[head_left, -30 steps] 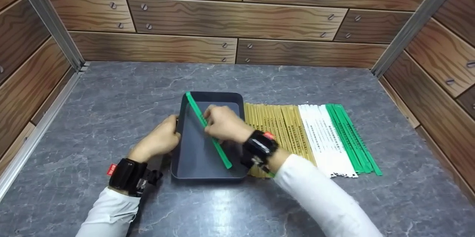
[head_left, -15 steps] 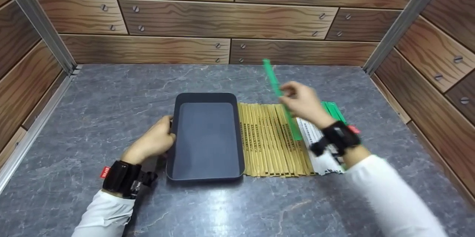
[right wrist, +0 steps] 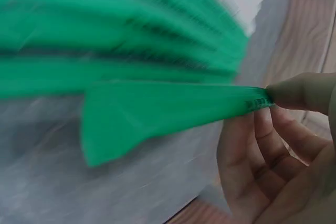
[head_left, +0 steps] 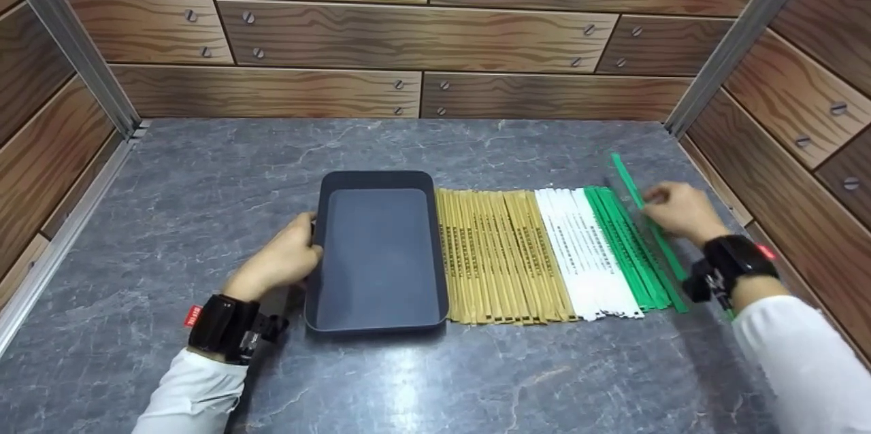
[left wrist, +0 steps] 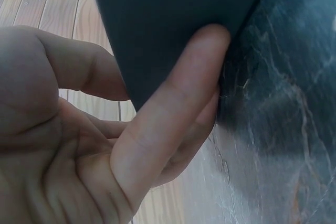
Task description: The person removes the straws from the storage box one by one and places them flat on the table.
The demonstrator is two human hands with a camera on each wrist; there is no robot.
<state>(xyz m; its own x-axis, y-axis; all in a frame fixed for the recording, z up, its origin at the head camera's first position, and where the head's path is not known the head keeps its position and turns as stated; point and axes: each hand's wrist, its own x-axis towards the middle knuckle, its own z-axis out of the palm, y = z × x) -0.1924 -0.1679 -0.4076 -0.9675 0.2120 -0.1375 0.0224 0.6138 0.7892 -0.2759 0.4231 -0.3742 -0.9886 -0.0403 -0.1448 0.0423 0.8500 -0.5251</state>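
A dark grey rectangular tray [head_left: 378, 179] lies on the table, with nothing inside it. My left hand [head_left: 277, 258] grips its left side wall; up close in the left wrist view, fingers [left wrist: 173, 85] press on the tray's outer face. Over at the right, my right hand [head_left: 682, 209] pinches a long, narrow green packet [head_left: 627, 177] between thumb and fingertips. This packet, printed with small dark text, slants just right of a row of similar green packets [head_left: 618, 243]. Its near end hangs free in the right wrist view, beside the blurred row.
White packets [head_left: 586, 257] lie between the green row and a wide row of gold packets [head_left: 503, 257], which reaches the tray's right side. Wood-patterned walls [head_left: 326, 32] enclose the grey marbled tabletop [head_left: 224, 169] at the back and sides.
My right hand has carried the green packet rightward, from over the tray, across the gold and white rows, to the right of the green row. My left hand has stayed at the tray.
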